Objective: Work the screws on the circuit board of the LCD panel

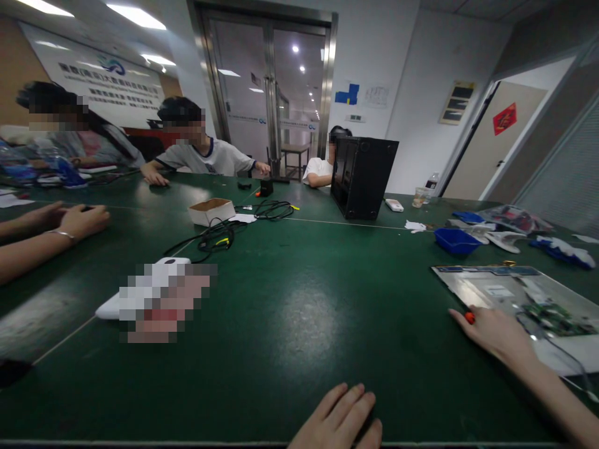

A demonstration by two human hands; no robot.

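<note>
The left hand (340, 419) lies open at the near edge of the green worktop (299, 374), fingers a bit apart. The right hand (498, 333) is by the left side of the panel (489, 292), near the worktop's right edge. An orange thing (470, 318) shows at its thumb; I cannot tell how tight the grip is.
</note>
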